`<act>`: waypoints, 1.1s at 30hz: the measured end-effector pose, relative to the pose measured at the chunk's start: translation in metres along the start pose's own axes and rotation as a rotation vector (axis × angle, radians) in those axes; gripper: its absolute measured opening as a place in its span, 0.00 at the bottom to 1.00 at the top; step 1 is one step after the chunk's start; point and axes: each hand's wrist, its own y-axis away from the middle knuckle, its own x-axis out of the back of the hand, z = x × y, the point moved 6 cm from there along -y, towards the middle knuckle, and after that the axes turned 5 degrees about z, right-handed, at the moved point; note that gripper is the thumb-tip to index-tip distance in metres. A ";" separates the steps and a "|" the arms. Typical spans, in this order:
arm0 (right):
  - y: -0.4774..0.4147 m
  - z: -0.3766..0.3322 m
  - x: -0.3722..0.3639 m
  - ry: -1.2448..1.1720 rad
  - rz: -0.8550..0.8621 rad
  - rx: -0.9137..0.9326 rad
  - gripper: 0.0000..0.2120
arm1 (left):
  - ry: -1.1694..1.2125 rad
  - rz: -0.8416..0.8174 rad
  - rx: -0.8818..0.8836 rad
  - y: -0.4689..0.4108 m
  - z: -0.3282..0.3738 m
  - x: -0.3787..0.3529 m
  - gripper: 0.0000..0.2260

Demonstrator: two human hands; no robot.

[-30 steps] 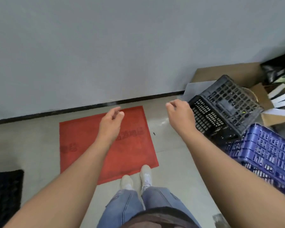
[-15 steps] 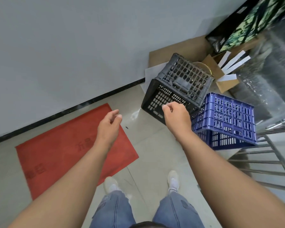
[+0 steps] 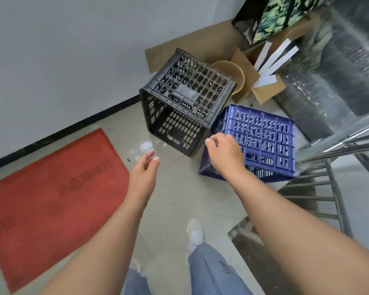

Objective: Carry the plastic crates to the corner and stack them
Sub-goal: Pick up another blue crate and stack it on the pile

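Note:
A black plastic crate lies tipped on its side on the floor, its open mouth facing me. A blue plastic crate lies beside it on the right, also on its side, touching the black one. My right hand hovers over the near left corner of the blue crate with fingers curled and nothing in them. My left hand is held out over the bare floor just short of the black crate's mouth, fingers apart and empty.
A red floor mat lies to the left. Cardboard pieces, a round tan lid and a dark patterned bag crowd the wall behind the crates. A metal rack stands at right. My shoe is below.
The view has swung right and closer to the crates. My right hand moved from the black crate's rim to above the blue crate; my left hand reached forward toward the black crate.

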 end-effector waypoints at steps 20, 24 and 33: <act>-0.096 0.241 -0.014 0.264 -0.075 -0.169 0.23 | -0.047 -0.117 0.109 -0.033 -0.100 -0.169 0.16; -0.111 0.259 -0.033 0.438 -0.177 -0.048 0.30 | -0.020 -0.090 0.171 -0.036 -0.138 -0.173 0.16; -0.135 0.276 -0.081 0.673 -0.164 0.090 0.32 | 0.017 -0.059 0.237 -0.059 -0.203 -0.176 0.15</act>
